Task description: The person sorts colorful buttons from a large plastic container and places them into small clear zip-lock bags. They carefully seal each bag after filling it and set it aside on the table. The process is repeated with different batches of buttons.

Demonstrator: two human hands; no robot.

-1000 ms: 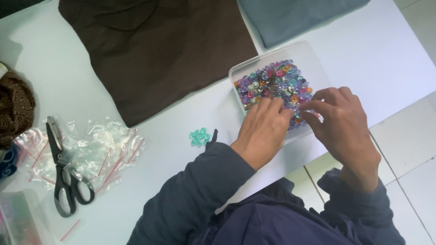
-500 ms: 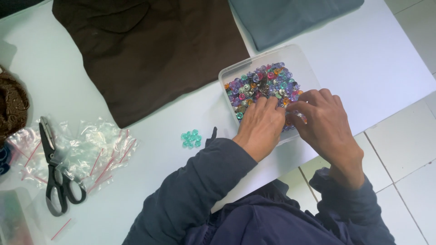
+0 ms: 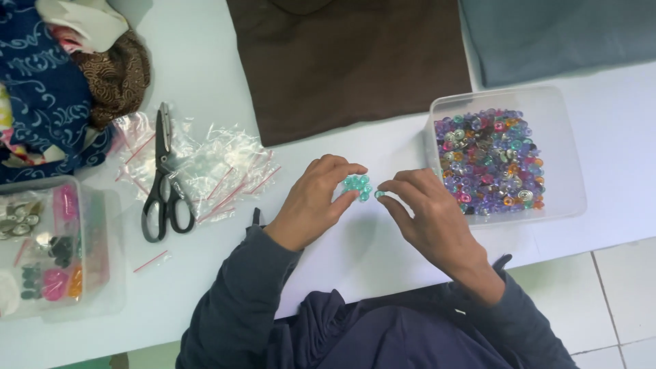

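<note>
A small cluster of teal beads (image 3: 357, 185) lies on the white table (image 3: 205, 82), and my left hand (image 3: 316, 199) curls around it with thumb and fingertips touching the beads. My right hand (image 3: 429, 217) pinches a single teal bead (image 3: 380, 195) between thumb and forefinger, just right of the cluster. A clear plastic tub (image 3: 570, 171) holding several purple, pink and orange beads (image 3: 488, 160) stands to the right of both hands.
Black scissors (image 3: 162, 179) lie on a heap of small clear plastic bags (image 3: 219, 164) at the left. A clear box (image 3: 102, 280) of small items sits at the front left. Brown cloth (image 3: 348, 61), grey-blue cloth (image 3: 560, 37) and patterned fabrics (image 3: 55, 102) lie along the back.
Both hands have left the bead tub and moved left to the teal bead cluster on the table. The camera view has shifted, so the tub now sits further right.
</note>
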